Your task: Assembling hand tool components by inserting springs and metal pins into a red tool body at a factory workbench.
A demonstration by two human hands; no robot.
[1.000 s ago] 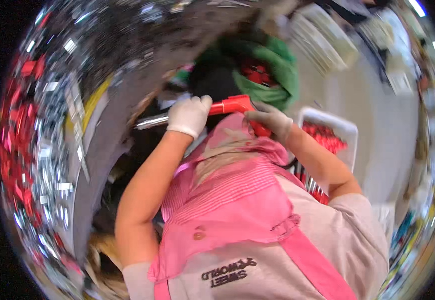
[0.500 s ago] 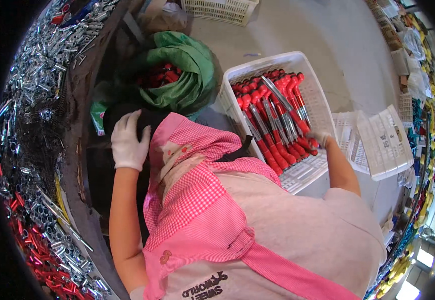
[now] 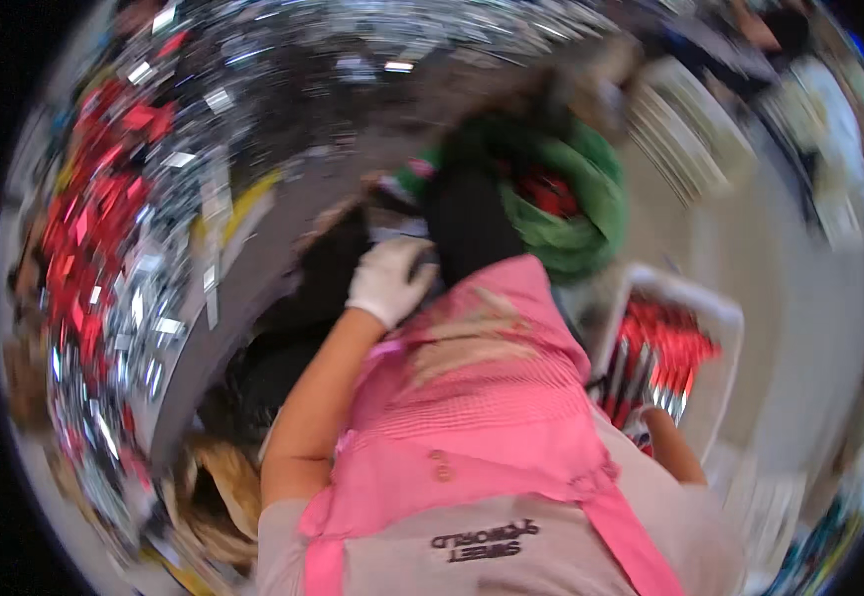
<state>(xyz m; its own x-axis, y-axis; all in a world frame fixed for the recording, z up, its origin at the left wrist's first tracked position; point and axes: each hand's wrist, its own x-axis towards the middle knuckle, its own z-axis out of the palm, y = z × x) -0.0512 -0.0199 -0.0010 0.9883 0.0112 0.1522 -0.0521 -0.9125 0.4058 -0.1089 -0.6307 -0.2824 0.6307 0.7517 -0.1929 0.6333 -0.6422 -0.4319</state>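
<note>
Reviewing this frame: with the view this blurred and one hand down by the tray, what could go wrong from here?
The right hand is hidden behind the pink apron beside the white tray of red-handled tools; reaching unseen, it might snag a metal tip. The gloved left hand rests on a dark object whose shape is unclear, so its grip may slip.

Only one view on my feed: head camera, wide fisheye, looking steeply down own chest. Pink apron (image 3: 492,397) fills near centre, very close. Left hand (image 3: 388,280) in white glove sits mid-frame, left of centre. White tray (image 3: 720,328) lies right, green bag (image 3: 576,214) farther ahead. Rim bends edges; picture motion-blurred.
</note>
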